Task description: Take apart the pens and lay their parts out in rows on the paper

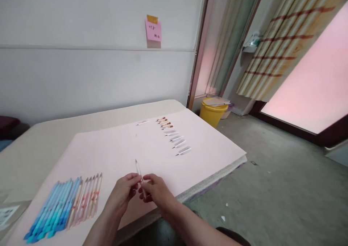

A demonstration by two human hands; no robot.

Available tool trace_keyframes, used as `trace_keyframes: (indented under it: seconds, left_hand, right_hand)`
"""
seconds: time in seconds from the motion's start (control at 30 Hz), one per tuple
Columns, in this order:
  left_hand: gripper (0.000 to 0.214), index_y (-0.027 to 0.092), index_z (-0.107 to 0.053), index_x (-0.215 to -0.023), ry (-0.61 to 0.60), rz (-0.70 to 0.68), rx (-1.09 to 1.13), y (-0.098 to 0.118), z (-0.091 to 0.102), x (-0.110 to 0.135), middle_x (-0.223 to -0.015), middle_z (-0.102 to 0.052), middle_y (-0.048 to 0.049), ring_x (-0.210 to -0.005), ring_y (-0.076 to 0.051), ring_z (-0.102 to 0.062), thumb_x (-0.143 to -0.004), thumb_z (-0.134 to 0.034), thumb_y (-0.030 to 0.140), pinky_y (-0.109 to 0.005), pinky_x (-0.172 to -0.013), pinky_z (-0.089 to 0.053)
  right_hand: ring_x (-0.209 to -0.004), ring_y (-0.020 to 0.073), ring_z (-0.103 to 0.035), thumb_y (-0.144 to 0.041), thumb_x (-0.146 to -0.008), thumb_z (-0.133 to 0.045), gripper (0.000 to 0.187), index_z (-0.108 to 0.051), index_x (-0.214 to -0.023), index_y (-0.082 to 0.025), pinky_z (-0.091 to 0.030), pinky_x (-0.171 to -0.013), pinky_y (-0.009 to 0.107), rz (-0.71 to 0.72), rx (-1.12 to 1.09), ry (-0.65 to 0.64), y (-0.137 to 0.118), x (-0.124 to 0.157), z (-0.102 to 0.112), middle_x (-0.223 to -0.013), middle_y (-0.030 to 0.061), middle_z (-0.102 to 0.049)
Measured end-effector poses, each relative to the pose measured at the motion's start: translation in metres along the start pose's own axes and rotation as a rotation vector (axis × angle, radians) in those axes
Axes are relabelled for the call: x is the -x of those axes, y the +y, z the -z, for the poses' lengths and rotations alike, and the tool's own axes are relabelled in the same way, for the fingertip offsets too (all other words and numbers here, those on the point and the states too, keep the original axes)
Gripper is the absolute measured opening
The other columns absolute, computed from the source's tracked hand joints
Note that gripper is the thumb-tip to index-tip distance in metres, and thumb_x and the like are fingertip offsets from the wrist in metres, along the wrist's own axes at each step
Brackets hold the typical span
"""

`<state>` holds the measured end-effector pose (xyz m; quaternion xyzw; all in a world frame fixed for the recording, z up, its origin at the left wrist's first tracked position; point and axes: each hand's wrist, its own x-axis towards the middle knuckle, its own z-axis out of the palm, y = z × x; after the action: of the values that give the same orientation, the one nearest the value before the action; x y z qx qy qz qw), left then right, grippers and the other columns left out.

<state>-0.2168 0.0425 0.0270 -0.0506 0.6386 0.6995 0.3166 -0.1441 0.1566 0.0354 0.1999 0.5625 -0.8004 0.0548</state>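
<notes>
Near the table's front edge, a slim, pale see-through pen (138,167) points away from me between my two hands. My left hand (123,191) is closed around its middle, thumb and fingers pinched together. Lower on the barrel, my right hand (157,189) grips the pen with bent fingers. Several blue pens (56,206) lie side by side at the left, and beside them is a row of clear pens with pink and orange patterns (87,199). Farther back lie several short pen parts with brown ends (165,124) and several whitish, dark-tipped pieces (179,143).
A pink sheet (119,144) covers much of the cream table (58,124). One more thin whitish piece (143,122) lies at its back. Beyond the right corner stands a yellow bucket (213,114). A pink note (153,31) hangs on the white wall, and a curtain (288,39) hangs right.
</notes>
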Motion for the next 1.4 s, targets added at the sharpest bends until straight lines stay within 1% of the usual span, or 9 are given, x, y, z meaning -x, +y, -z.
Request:
trace_keyframes:
  seconds: [0.13,0.33,0.5,0.6,0.67,0.77,0.87,1.0,1.4]
  left_hand:
    - [0.024,0.014,-0.06,-0.07,-0.039,-0.007,0.069,0.001,-0.004,-0.001,-0.059,-0.057,0.0006,-0.051,-0.008,-0.051,-0.058,-0.073,0.03,-0.021,-0.05,-0.036]
    - [0.025,0.015,-0.062,-0.081,0.111,-0.054,0.216,0.013,0.003,-0.001,-0.078,-0.063,-0.0037,-0.069,-0.011,-0.059,-0.065,-0.071,0.031,-0.022,-0.06,-0.045]
    - [0.025,0.014,-0.063,-0.084,0.112,-0.057,0.225,0.017,0.004,0.001,-0.077,-0.064,-0.0043,-0.065,-0.01,-0.059,-0.066,-0.071,0.029,-0.02,-0.057,-0.046]
    - [0.025,0.014,-0.062,-0.083,0.094,-0.042,0.21,0.016,0.002,0.003,-0.075,-0.064,-0.0029,-0.06,-0.008,-0.057,-0.066,-0.071,0.029,-0.018,-0.055,-0.045]
    - [0.023,0.013,-0.063,-0.081,0.075,-0.047,0.216,0.015,0.001,0.004,-0.075,-0.065,-0.0035,-0.06,-0.008,-0.058,-0.065,-0.071,0.027,-0.019,-0.055,-0.046]
    - [0.02,0.012,-0.062,-0.08,0.033,-0.068,0.238,0.017,-0.001,0.008,-0.078,-0.065,-0.0059,-0.065,-0.012,-0.06,-0.067,-0.07,0.025,-0.023,-0.059,-0.049]
    - [0.018,0.012,-0.061,-0.082,0.017,-0.059,0.246,0.019,-0.004,0.011,-0.082,-0.066,-0.0082,-0.069,-0.014,-0.062,-0.069,-0.068,0.023,-0.026,-0.063,-0.051]
    - [0.017,0.012,-0.061,-0.084,0.04,-0.044,0.243,0.019,-0.006,0.012,-0.087,-0.067,-0.0107,-0.076,-0.017,-0.063,-0.071,-0.066,0.021,-0.029,-0.068,-0.052]
    - [0.017,0.011,-0.063,-0.088,0.043,-0.031,0.258,0.015,-0.005,0.007,-0.091,-0.068,-0.0139,-0.082,-0.021,-0.065,-0.074,-0.063,0.02,-0.031,-0.07,-0.054]
  right_hand:
    - [-0.051,0.011,-0.053,-0.017,-0.066,-0.054,0.031,-0.052,-0.097,-0.012,-0.032,-0.044,0.022,0.037,0.044,0.011,-0.004,-0.003,0.005,-0.064,0.0013,-0.061]
    - [-0.049,0.0091,-0.05,-0.014,-0.062,-0.057,0.025,-0.057,-0.087,-0.012,-0.031,-0.045,0.022,0.079,0.045,-0.008,-0.005,-0.008,0.008,-0.059,-0.0012,-0.059]
    - [-0.043,0.0064,-0.042,-0.011,-0.057,-0.06,0.022,-0.059,-0.079,-0.013,-0.03,-0.045,0.022,0.085,0.069,-0.025,-0.001,-0.011,0.008,-0.05,-0.0061,-0.05]
    - [-0.044,0.0056,-0.041,-0.01,-0.055,-0.061,0.02,-0.06,-0.075,-0.013,-0.03,-0.045,0.021,0.07,0.109,-0.014,-0.002,-0.009,0.007,-0.052,-0.0063,-0.049]
    - [-0.043,0.0054,-0.04,-0.01,-0.056,-0.06,0.016,-0.059,-0.072,-0.014,-0.03,-0.044,0.021,0.035,0.092,-0.038,-0.003,-0.007,0.007,-0.052,-0.0063,-0.048]
    - [-0.039,0.0056,-0.038,-0.021,-0.066,-0.058,0.01,-0.053,-0.072,-0.016,-0.027,-0.04,0.02,-0.049,-0.038,-0.158,-0.005,-0.004,0.006,-0.051,-0.006,-0.047]
    - [-0.034,0.0049,-0.033,-0.036,-0.076,-0.053,0.02,-0.051,-0.075,-0.016,-0.019,-0.035,0.019,-0.085,-0.118,-0.241,-0.007,-0.002,0.004,-0.051,-0.005,-0.048]
    - [-0.032,0.0028,-0.022,-0.04,-0.079,-0.052,0.025,-0.045,-0.069,-0.017,-0.011,-0.034,0.019,-0.059,-0.161,-0.247,-0.005,-0.003,0.003,-0.047,-0.0073,-0.041]
    - [-0.034,0.0035,-0.022,-0.033,-0.077,-0.051,0.019,-0.044,-0.068,-0.018,-0.011,-0.036,0.02,-0.042,-0.194,-0.249,-0.001,-0.003,0.007,-0.046,-0.0079,-0.038]
